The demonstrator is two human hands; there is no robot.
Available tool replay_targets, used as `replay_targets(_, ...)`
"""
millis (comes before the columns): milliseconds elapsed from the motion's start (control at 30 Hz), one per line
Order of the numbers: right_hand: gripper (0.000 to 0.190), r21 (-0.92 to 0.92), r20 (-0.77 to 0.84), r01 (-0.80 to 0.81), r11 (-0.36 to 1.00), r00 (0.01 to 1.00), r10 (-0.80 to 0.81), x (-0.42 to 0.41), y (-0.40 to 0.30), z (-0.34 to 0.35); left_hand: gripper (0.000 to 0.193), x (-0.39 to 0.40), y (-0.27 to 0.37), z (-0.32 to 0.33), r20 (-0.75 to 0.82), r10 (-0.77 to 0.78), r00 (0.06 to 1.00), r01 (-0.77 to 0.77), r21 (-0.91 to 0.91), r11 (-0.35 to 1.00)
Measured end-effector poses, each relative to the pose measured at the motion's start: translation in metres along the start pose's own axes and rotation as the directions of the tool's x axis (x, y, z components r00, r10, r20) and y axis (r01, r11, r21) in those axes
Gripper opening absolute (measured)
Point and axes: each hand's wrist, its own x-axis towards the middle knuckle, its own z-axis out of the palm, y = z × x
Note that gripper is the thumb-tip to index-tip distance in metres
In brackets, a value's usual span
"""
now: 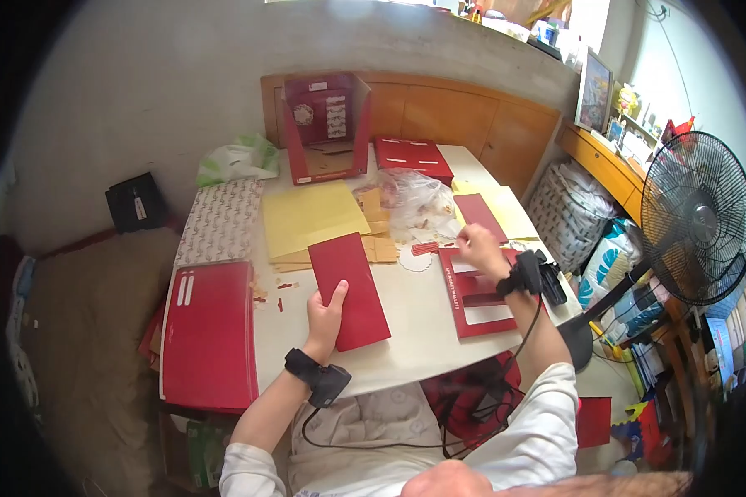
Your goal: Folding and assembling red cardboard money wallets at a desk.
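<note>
My left hand (323,318) grips the lower left edge of a flat red cardboard piece (354,282), its thumb lying on top. The piece is tilted over the white table (348,370). My right hand (482,250) is raised with bent fingers over a red printed carton panel (450,298) with cut-out windows. Whether it pinches anything small is not visible. Just beyond that hand a dark red card (476,214) rests on yellow paper (515,208). A small stack of red strips (424,248) and a white scalloped paper piece (415,259) lie to its left.
A stack of red cardboard (208,335) covers the table's left side. Further back are yellow sheets (311,214), a clear plastic bag (413,202), an upright red display box (295,146) and a red box (413,155). A floor fan (699,214) stands right. Cables (373,446) run from my wrists.
</note>
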Motion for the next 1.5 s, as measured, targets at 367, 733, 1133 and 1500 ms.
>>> replay_targets(367, 0.061, -0.095, 0.185, -0.206, 0.974, 0.958, 0.221, 0.006, 0.136, 0.01, 0.024, -0.004, 0.004, 0.007, 0.009, -0.052, 0.999, 0.052, -0.015, 0.999)
replay_targets(733, 0.042, 0.059, 0.321, -0.251, 0.966, 0.921, 0.22, 0.018, 0.129, -0.007, 0.024, -0.004, 0.006, 0.004, 0.005, -0.049, 0.999, 0.049, 0.02, 0.999)
replay_targets(1133, 0.017, 0.014, 0.144, -0.094, 0.995, 0.985, 0.091, 0.016, 0.119, -0.001, 0.024, -0.004, 0.009, 0.006, 0.017, -0.031, 0.999, 0.031, 0.004, 1.0)
replay_targets(1500, 0.015, -0.456, -0.143, -0.179, 0.872, 0.982, 0.127, 0.013, 0.109, -0.009, 0.029, -0.004, 0.012, 0.005, 0.121, -0.136, 0.983, 0.158, -0.202, 0.967)
